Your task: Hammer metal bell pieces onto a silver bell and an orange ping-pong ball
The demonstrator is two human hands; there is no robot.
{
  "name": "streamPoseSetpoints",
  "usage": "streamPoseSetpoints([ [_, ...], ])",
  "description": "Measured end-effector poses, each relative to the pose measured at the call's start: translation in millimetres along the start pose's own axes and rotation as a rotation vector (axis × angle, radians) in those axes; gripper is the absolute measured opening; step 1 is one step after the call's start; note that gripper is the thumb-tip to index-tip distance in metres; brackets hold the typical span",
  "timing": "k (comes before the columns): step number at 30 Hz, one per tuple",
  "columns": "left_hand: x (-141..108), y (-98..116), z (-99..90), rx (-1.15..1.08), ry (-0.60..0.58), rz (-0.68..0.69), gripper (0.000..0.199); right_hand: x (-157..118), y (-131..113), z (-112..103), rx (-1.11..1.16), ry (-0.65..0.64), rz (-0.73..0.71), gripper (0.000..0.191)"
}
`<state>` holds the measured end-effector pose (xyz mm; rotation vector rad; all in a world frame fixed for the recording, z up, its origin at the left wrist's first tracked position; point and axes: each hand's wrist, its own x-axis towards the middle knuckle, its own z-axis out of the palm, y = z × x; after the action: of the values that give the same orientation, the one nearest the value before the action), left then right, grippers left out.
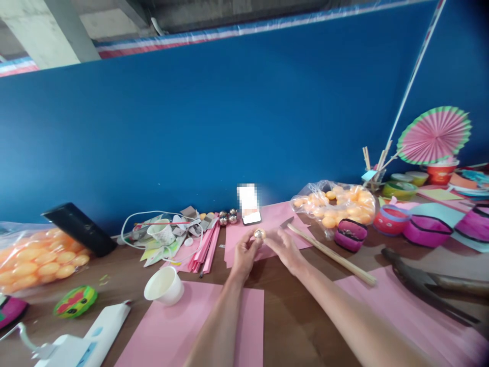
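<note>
My left hand [244, 256] is closed, with a small shiny ball [260, 234] pinched at the fingertips. The ball looks gold and silvery and is held above a pink sheet [237, 239]. Just right of it is my right hand [288, 252], its fingers stretched and apart. Its fingertips are close to the ball; whether they touch it I cannot tell. Beyond my hands stands a phone [252, 218] with a blurred-out screen. Several shiny metal balls [228, 217] sit left of the phone. To the right lies a wooden-handled tool with a pointed metal blade [332, 253].
A white cup [164, 286] stands on a pink sheet [183, 331] at front left. Bags of orange balls [336, 204] lie on both sides. A pickaxe-like tool [420, 280] rests at right. A blue partition [229, 127] closes off the back.
</note>
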<state>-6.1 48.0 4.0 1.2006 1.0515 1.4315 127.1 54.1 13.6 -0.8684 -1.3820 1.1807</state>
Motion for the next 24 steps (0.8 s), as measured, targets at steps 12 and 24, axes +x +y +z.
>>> streamPoseSetpoints([
  [12,-0.9,0.8,0.1,-0.004,0.007,0.004,0.041,-0.7,-3.2,0.1,0.16,-0.085,0.038,0.035],
  [24,-3.6,4.6,1.6,0.036,0.018,-0.01,0.045,-1.6,-1.2,4.0,0.233,-0.063,0.054,0.037],
])
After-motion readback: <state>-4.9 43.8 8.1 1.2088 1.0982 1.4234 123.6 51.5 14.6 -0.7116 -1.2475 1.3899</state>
